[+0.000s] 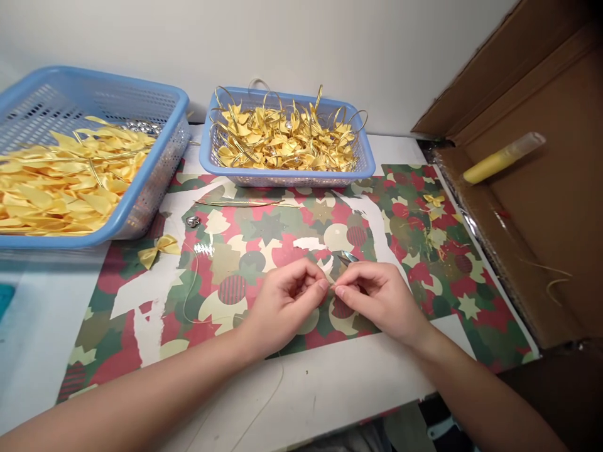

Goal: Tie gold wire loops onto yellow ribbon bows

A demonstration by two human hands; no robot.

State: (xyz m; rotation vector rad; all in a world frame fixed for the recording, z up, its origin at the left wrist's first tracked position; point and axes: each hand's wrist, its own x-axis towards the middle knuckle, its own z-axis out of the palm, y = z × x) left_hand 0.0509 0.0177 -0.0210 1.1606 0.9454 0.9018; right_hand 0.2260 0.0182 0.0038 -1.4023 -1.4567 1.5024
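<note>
My left hand (293, 300) and my right hand (377, 294) meet over the patterned paper, fingertips nearly touching. Both are closed in a pinch on what looks like a thin gold thread (189, 295); only a tiny bit shows between the fingers. The thread loops out left of my left forearm, and a thin strand also hangs below it over the table edge. Metal blades, like small snips (348, 257), show just behind my right fingers, their handles hidden. To the left lie a yellow ribbon bow (159, 250) and a silver heart-shaped piece (193, 221).
A blue basket (287, 177) of bows with gold loops stands at the back. Another blue basket (136, 194) at left holds yellow ribbon pieces. Gold cords (245, 203) lie on the patterned paper (424, 307). A cardboard wall (532, 251) with a yellow tube (504, 158) borders the right.
</note>
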